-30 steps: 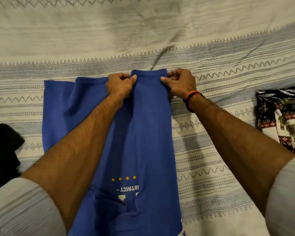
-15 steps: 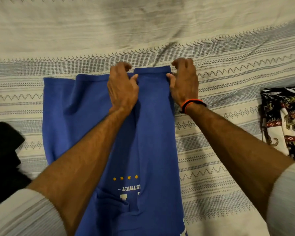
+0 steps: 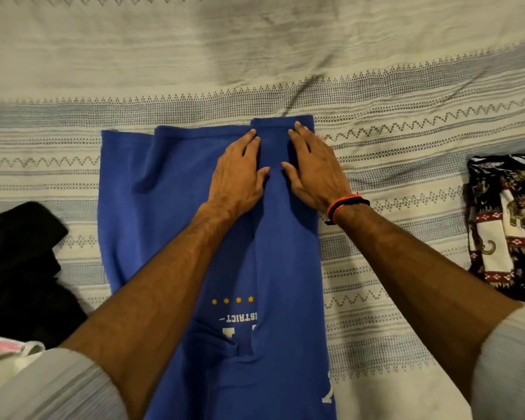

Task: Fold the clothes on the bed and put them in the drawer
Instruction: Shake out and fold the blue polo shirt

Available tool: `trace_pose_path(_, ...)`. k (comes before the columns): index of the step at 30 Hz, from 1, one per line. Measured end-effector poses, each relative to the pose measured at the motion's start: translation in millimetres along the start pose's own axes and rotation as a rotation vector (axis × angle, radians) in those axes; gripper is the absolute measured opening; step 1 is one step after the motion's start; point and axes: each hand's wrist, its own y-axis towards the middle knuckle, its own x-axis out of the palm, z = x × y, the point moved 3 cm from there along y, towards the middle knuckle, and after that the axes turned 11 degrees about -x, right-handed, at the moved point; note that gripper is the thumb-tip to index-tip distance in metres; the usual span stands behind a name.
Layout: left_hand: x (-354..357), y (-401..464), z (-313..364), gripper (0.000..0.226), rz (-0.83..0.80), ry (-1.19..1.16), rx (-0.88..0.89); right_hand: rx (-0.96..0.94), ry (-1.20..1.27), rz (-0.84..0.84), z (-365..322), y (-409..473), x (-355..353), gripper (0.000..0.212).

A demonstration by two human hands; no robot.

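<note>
A blue T-shirt [image 3: 152,189] with white lettering and yellow stars lies lengthwise on the bed, its right part folded over into a long strip. My left hand [image 3: 238,174] lies flat on the folded strip near its far end, fingers straight. My right hand [image 3: 314,171], with an orange and black wristband, lies flat beside it on the same strip, fingers straight and reaching the far right corner. Both palms press the cloth down.
The bed is covered by a cream and grey-blue patterned bedspread [image 3: 406,140]. A black garment [image 3: 19,262] lies crumpled at the left. A folded elephant-print garment [image 3: 509,219] sits at the right edge. A white item with a pink label [image 3: 9,348] shows at the lower left.
Both hands let go of the shirt's far edge, which they were pinching, and now lie flat on the folded strip, closer together.
</note>
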Motion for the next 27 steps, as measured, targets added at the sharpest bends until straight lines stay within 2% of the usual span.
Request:
trace_pose_path(4, -14, -35, -12, 0.06, 0.014, -0.04, -0.06, -0.006, 0.095, 0.044, -27, -28, -13, 0.057)
trace_pose_path(11, -26, -132, -28, 0.044, -0.003, -0.105, -0.172, 0.075, 0.263, -0.027, -80, -100, -6, 0.043)
trace_pose_path(21, -24, -324, -60, 0.039, -0.01, -0.231, -0.47, 0.07, 0.377, -0.126, -166, -237, 6, 0.033)
trace_pose_path(27, -20, -403, -95, 0.039, -0.006, -0.255, -0.688, 0.131, 0.466, -0.199, -208, -295, 39, 0.027)
